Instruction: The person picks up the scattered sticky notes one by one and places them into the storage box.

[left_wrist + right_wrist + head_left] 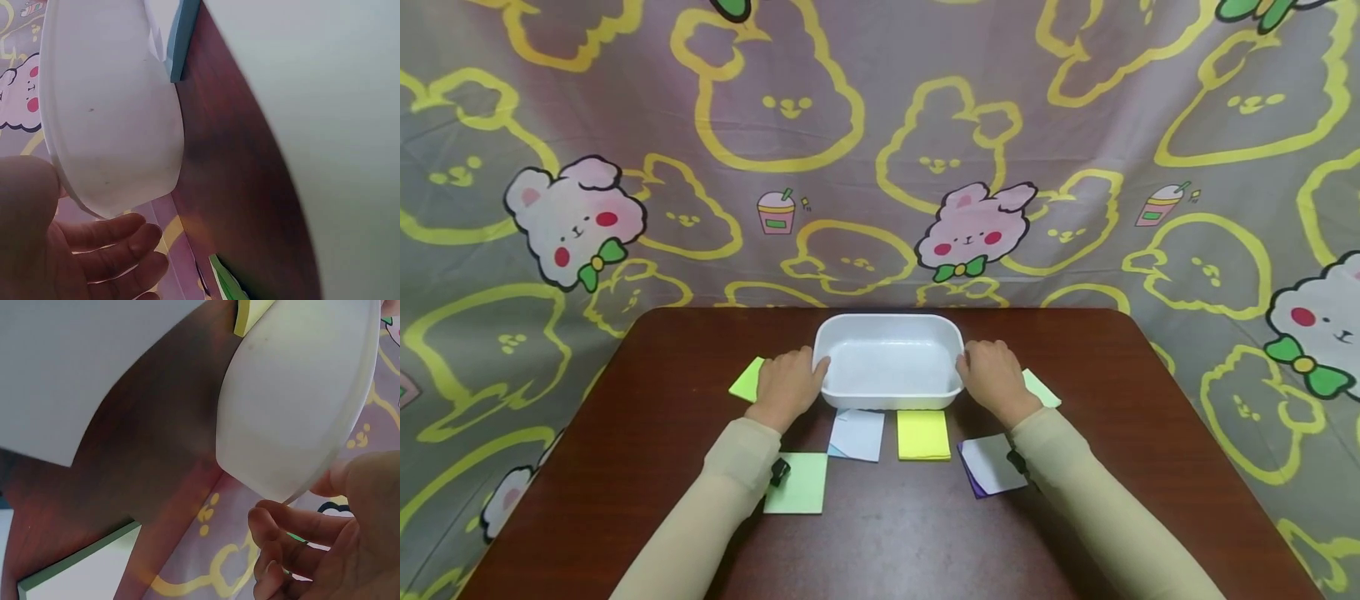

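Note:
A white rectangular basin with rounded corners point(891, 367) sits near the far edge of the table, its inside bare. My left hand point(790, 385) grips its left end, thumb over the rim and fingers under it against the outer wall. At the opposite end my right hand point(997, 379) holds the rim the same way. The left wrist view shows the basin's outer side point(112, 112) above the curled fingers point(119, 250). In the right wrist view the right fingers point(294, 531) pinch the rim at the corner.
Sticky-note pads lie round the basin on the brown table point(880, 533): a pale blue pad point(857, 435) and a yellow one point(923, 435) just in front, light green point(797, 483) and white-and-purple point(992, 465) nearer, bright green point(747, 380) and pale green point(1041, 389) beside the hands. A patterned cloth point(850, 167) hangs behind.

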`<state>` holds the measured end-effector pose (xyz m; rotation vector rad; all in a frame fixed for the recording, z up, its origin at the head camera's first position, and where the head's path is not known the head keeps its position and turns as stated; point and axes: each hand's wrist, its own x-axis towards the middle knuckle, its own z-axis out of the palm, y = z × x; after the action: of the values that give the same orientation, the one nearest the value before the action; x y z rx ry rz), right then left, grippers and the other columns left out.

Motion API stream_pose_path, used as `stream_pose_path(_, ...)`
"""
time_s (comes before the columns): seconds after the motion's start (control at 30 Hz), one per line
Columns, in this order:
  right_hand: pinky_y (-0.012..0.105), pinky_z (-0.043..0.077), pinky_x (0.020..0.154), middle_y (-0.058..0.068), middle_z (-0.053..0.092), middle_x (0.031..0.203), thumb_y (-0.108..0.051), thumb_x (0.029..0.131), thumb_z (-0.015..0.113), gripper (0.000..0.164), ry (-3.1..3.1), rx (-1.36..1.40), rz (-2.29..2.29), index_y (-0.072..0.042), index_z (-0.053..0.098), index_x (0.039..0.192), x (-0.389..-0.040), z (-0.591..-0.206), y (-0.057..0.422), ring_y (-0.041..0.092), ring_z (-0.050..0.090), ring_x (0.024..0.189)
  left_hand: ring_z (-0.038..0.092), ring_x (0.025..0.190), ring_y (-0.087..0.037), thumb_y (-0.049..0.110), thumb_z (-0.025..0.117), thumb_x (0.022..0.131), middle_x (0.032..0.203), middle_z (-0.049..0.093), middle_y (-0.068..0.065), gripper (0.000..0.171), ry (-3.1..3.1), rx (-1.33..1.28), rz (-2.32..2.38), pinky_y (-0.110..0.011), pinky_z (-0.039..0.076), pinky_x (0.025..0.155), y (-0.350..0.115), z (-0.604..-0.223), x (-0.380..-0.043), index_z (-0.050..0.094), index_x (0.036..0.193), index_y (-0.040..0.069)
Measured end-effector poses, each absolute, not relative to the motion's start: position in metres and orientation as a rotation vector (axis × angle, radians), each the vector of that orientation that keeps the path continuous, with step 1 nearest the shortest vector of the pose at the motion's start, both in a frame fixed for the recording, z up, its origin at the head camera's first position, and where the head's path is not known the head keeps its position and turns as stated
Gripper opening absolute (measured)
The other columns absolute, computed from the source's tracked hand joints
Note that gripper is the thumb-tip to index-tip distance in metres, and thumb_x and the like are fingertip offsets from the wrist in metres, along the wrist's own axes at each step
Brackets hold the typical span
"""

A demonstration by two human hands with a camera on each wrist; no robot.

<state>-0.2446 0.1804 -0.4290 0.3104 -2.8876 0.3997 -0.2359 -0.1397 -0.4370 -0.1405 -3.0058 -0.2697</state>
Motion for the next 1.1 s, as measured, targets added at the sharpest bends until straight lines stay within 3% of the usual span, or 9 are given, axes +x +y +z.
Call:
stream_pose_path(0.27, 0.05, 0.05, 0.069, 0.02, 0.07, 0.087, -0.026, 0.097, 0.063, 0.03, -2.856, 0.277, 0.42, 0.003, 0.071, 0.099, -0.243, -0.422, 0.184, 0.039, 0.06, 0.081, 0.065, 0.072, -0.035, 0.048, 0.051, 0.103, 0.076, 0.063, -0.014, 0.047, -2.948, -0.142, -0.319, -0.047, 0.048, 0.066, -0.144, -0.427, -0.232, 0.062, 0.094, 0.003)
stream_pose_path(0.5, 0.05, 0.051, 0.069, 0.02, 0.069, 0.089, -0.025, 0.095, 0.064, 0.031, -2.788, 0.327, 0.461, 0.004, 0.072, 0.102, -0.234, -0.413, 0.183, 0.039, 0.061, 0.082, 0.066, 0.079, -0.035, 0.046, 0.055, 0.101, 0.088, 0.069, -0.016, 0.046, -2.839, -0.152, -0.41, -0.048, 0.051, 0.072, -0.148, -0.418, -0.224, 0.066, 0.107, 0.002)
stream_pose_path(0.83, 0.042, 0.046, 0.067, 0.012, 0.065, 0.079, -0.028, 0.094, 0.069, 0.03, -2.742, 0.393, 0.508, 0.001, 0.072, 0.101, -0.212, -0.401, 0.18, 0.031, 0.058, 0.08, 0.065, 0.084, -0.034, 0.04, 0.061, 0.099, 0.097, 0.071, -0.016, 0.039, -2.762, -0.165, -0.496, -0.047, 0.051, 0.076, -0.146, -0.407, -0.205, 0.066, 0.111, 0.003)
stream_pose_path(0.97, 0.039, 0.044, 0.064, 0.006, 0.059, 0.072, -0.029, 0.093, 0.07, 0.029, -2.724, 0.43, 0.493, 0.0, 0.071, 0.098, -0.204, -0.401, 0.179, 0.027, 0.056, 0.076, 0.064, 0.079, -0.033, 0.038, 0.063, 0.098, 0.095, 0.071, -0.016, 0.037, -2.736, -0.193, -0.482, -0.045, 0.052, 0.072, -0.142, -0.403, -0.199, 0.067, 0.11, 0.003)
stream_pose_path(1.1, 0.037, 0.044, 0.063, 0.008, 0.063, 0.074, -0.029, 0.092, 0.071, 0.031, -2.728, 0.449, 0.485, 0.0, 0.072, 0.101, -0.197, -0.401, 0.177, 0.025, 0.055, 0.074, 0.061, 0.071, -0.03, 0.037, 0.065, 0.097, 0.086, 0.069, -0.014, 0.035, -2.706, -0.235, -0.454, -0.043, 0.05, 0.065, -0.138, -0.4, -0.194, 0.068, 0.106, 0.003)
